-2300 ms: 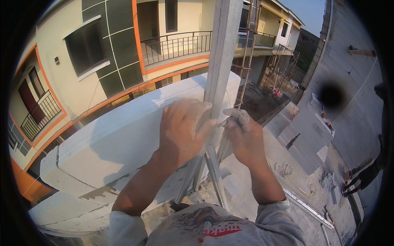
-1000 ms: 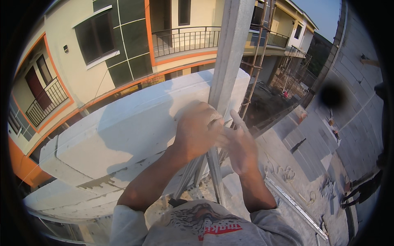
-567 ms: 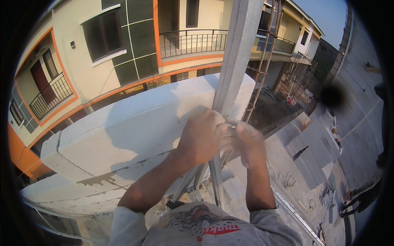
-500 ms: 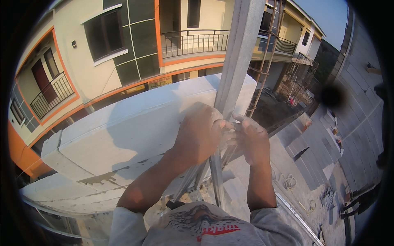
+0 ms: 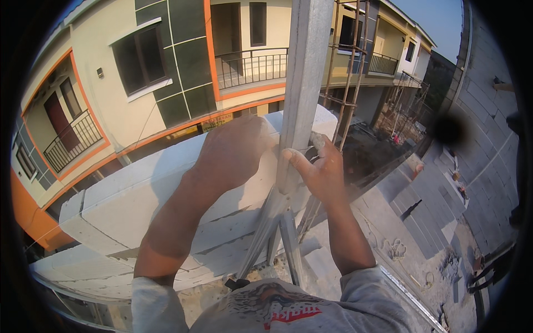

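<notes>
A tall grey metal post (image 5: 302, 77) stands in front of me, against the end of a white block wall (image 5: 139, 191). On the post's left side, above the wall's top, my left hand (image 5: 239, 147) is closed with its back toward me; its fingertips are hidden. My right hand (image 5: 322, 172) grips the post from the right, thumb across its front and fingers curled at its far edge. A thin dark line shows between that thumb and forefinger, too small to name. Grey-white dust coats the right fingers. Slanting metal braces (image 5: 288, 244) meet the post below my hands.
Grey blocks (image 5: 413, 213) are stacked at the right, beside a tall grey block wall (image 5: 486, 111). A long metal bar (image 5: 408, 299) and coiled cord (image 5: 394, 248) lie on the rough floor. Scaffold poles (image 5: 350, 83) rise behind the post. A cream building (image 5: 100, 39) with balconies stands opposite.
My hands were close together in front of the post; they have parted. The left has moved left and up, while the right has closed round the post's side. The view has shifted slightly.
</notes>
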The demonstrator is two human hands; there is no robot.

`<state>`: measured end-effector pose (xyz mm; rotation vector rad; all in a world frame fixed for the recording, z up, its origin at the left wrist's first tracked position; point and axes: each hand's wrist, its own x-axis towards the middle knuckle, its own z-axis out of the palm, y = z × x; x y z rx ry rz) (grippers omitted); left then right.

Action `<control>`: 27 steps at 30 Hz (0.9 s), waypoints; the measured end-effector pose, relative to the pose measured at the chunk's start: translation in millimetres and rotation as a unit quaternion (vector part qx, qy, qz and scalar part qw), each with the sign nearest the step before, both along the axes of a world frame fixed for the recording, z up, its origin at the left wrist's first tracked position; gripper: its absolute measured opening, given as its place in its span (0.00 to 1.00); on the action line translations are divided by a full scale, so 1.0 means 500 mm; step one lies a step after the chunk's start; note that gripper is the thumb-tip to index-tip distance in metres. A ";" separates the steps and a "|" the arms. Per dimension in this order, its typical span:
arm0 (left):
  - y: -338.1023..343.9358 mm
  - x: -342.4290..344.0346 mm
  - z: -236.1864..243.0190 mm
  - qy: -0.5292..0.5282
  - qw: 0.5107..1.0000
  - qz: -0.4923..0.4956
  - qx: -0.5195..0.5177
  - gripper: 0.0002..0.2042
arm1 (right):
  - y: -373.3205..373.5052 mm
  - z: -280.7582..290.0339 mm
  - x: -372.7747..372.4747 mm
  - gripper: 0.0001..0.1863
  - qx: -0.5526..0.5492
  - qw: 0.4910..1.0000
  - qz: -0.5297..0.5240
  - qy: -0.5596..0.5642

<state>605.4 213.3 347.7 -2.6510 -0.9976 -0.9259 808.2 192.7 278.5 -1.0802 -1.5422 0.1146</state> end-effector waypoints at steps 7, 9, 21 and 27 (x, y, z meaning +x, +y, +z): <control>0.039 0.015 0.019 0.000 0.999 0.002 0.045 0.14 | 0.005 0.005 -0.039 0.24 0.011 0.996 -0.083 0.042; 0.037 0.018 0.013 -0.038 0.998 0.023 0.044 0.14 | 0.004 0.006 -0.049 0.22 0.020 0.993 -0.109 0.046; 0.030 0.065 -0.017 -0.016 0.997 0.081 0.002 0.08 | 0.028 -0.010 -0.067 0.20 0.124 0.979 -0.159 0.013; 0.047 0.060 -0.004 -0.029 0.999 0.027 -0.035 0.16 | 0.022 -0.009 -0.066 0.19 0.120 0.981 -0.151 0.017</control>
